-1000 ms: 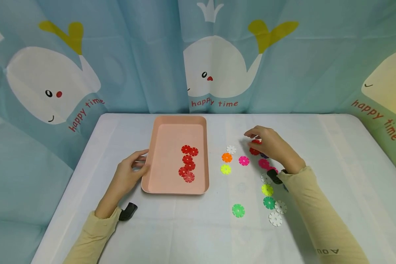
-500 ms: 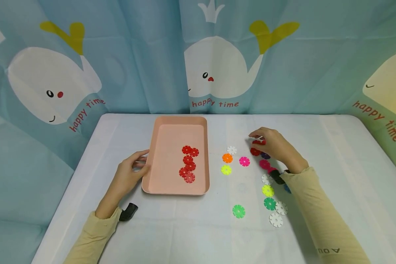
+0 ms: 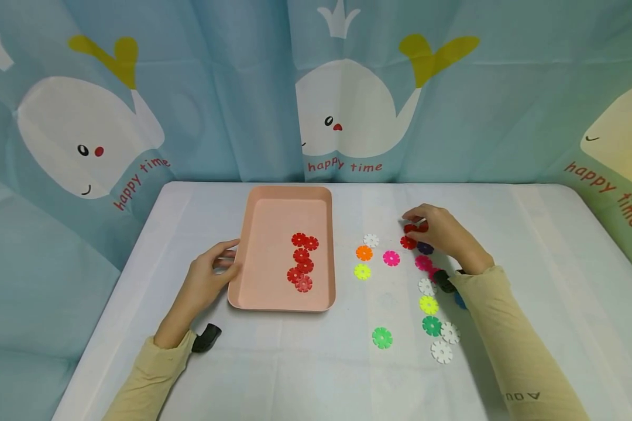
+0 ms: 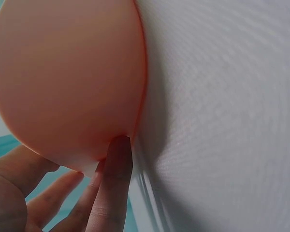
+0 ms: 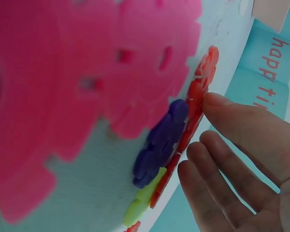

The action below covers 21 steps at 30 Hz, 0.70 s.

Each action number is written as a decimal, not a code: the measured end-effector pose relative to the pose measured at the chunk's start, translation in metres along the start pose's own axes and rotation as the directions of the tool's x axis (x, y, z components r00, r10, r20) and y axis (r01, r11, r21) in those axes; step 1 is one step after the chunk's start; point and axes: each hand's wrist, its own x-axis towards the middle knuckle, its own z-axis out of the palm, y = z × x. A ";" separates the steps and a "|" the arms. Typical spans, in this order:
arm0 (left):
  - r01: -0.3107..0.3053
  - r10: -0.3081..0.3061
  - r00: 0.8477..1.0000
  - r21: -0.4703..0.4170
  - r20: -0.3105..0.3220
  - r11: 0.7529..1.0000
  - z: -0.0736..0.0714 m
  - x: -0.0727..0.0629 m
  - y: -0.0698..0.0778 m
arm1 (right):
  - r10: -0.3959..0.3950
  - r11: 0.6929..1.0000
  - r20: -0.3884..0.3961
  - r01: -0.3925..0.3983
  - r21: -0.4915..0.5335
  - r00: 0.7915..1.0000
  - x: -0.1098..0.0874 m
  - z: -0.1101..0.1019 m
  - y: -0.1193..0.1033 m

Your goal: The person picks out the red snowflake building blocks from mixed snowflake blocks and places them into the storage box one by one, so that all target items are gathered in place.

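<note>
My left hand (image 3: 206,279) touches the left rim of a pink tray (image 3: 247,234); in the left wrist view one finger (image 4: 117,179) presses against the tray's outer wall (image 4: 82,82). Several red notched discs (image 3: 301,255) lie in the tray's right half. Over the table, my right hand (image 3: 442,231) hovers low above a cluster of red notched discs (image 3: 408,242). Its thumb (image 5: 222,104) is right at a red disc (image 5: 195,96) in the right wrist view, the other fingers apart from it. A purple disc (image 5: 159,145) lies beside the red ones.
White (image 3: 371,240), orange (image 3: 364,252), yellow (image 3: 362,271) and pink (image 3: 391,258) discs lie between tray and right hand. More discs run toward the front, including a green one (image 3: 382,338) and a white one (image 3: 442,352). A whale-print curtain (image 3: 232,88) hangs behind the table.
My right hand has shifted slightly to the right over the red discs, uncovering more of them and the purple disc. The left hand stays at the tray.
</note>
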 end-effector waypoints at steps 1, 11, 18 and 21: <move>-0.003 0.003 1.000 0.002 -0.001 1.000 0.000 0.000 0.000 | 0.006 1.000 0.003 -0.006 0.002 1.000 0.000 0.000 0.000; 0.002 -0.002 1.000 0.003 0.000 1.000 0.000 0.000 -0.001 | -0.004 1.000 0.019 0.004 0.020 1.000 0.003 -0.001 0.002; 0.009 -0.009 1.000 -0.005 0.004 1.000 0.001 0.001 -0.002 | 0.002 1.000 0.008 -0.002 0.027 1.000 0.005 0.000 0.003; 0.011 -0.011 1.000 -0.008 0.005 1.000 0.001 0.001 -0.002 | 0.012 0.999 0.008 -0.012 0.034 1.000 0.006 0.000 0.003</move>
